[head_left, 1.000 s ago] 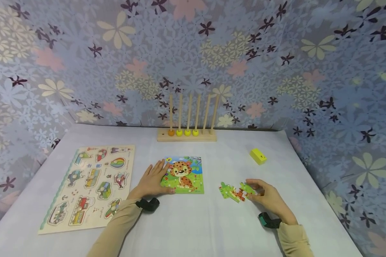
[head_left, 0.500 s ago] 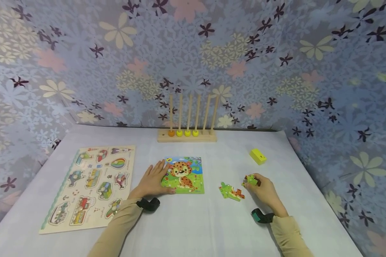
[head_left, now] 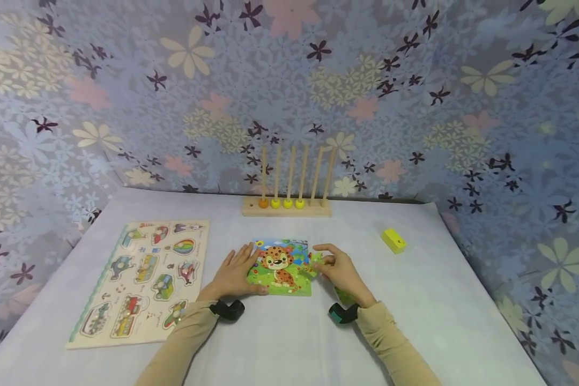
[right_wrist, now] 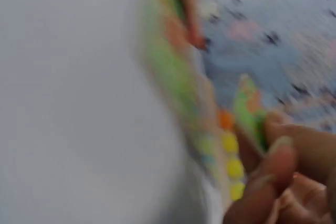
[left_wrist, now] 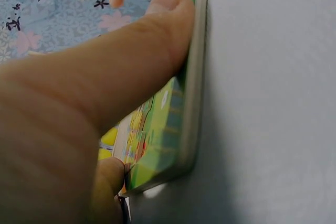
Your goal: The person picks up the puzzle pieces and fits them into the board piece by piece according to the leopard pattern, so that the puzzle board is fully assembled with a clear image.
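A leopard jigsaw puzzle lies flat on the table in the middle of the head view. My left hand rests along its left side with fingers spread; in the left wrist view the straight thumb lies over the board's near edge. Just over the puzzle's right edge, my right hand pinches a green puzzle piece between thumb and fingers. The right wrist view shows that piece tilted on edge, with some blur. More green puzzle pieces lie on the table, mostly hidden behind the right hand and wrist.
A wooden board of vehicle shapes lies at the left, partly behind the left sleeve. At the back stands a wooden peg rack with orange and yellow beads. A yellow block sits at the right. Floral fabric rises behind the table.
My right hand picked up a green piece from the loose ones at the right and carried it left to the puzzle's right edge. The left hand has stayed on the puzzle.
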{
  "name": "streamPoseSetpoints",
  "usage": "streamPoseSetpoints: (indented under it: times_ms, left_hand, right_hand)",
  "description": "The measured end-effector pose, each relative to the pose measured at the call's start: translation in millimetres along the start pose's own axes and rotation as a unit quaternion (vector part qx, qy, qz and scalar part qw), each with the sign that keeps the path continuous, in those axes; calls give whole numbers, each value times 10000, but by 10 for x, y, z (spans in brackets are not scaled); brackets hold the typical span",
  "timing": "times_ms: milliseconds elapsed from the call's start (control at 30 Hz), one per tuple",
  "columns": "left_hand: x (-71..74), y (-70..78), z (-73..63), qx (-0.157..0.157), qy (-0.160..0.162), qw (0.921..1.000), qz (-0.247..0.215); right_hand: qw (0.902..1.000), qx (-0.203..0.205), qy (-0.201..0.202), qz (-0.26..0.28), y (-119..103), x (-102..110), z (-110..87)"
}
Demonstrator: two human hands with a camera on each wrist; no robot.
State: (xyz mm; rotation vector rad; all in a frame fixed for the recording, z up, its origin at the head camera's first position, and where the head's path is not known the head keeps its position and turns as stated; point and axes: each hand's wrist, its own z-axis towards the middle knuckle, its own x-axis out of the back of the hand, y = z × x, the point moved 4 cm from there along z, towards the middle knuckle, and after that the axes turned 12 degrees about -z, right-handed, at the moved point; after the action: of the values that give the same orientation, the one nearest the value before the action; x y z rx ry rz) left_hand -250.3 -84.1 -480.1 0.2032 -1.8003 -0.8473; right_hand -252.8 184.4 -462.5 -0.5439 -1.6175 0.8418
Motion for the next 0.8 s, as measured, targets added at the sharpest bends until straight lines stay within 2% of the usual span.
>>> streamPoseSetpoints:
  times_ms: [100, 233, 367, 600, 800]
  left_hand:
    - [-20, -8, -20, 11, -17, 10000, 6]
    - [-27, -15, -12, 18, 48, 10000, 66]
    - [-45, 8, 28, -23, 23, 10000, 63]
    - [-38, 16, 27, -2, 49, 10000, 34]
    - [0, -21, -6, -47, 37, 10000, 76]
  right_hand:
    - [9993, 305, -182, 109, -24, -204, -24]
    - [9979, 629, -128, -71, -37, -278, -48]
    - [9972, 692, -11, -277, -30, -243, -69]
    - [9942, 868, -224, -589, -48, -272, -60]
    - [9927, 804, 46, -899, -90, -335, -56]
